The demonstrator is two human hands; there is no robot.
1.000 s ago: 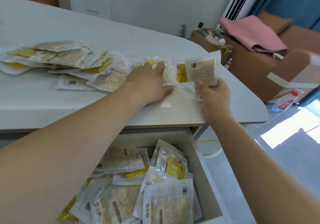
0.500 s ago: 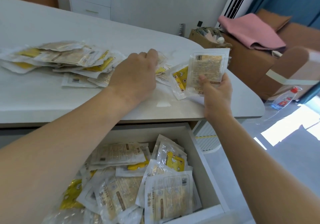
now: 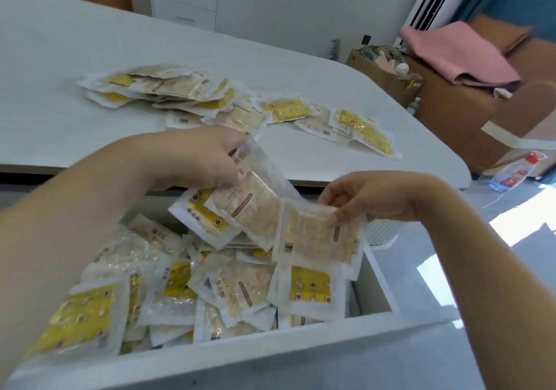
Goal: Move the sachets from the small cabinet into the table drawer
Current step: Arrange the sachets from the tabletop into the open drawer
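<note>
White table [image 3: 90, 58] w/ open drawer [image 3: 270, 350], sachets being dropped in.
Print on packs blurred, unreadable. Left hand [image 3: 207, 160] is clamped on sachets [image 3: 240, 206]; right hand [image 3: 370, 200] is pinching another sachet [image 3: 316, 236] over the drawer; loose pile [image 3: 180, 88] is lying on the tabletop.

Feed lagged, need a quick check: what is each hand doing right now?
Left hand: closed on a few sachets above the open drawer.
Right hand: closed, pinching one sachet by its top edge over the drawer.
</note>
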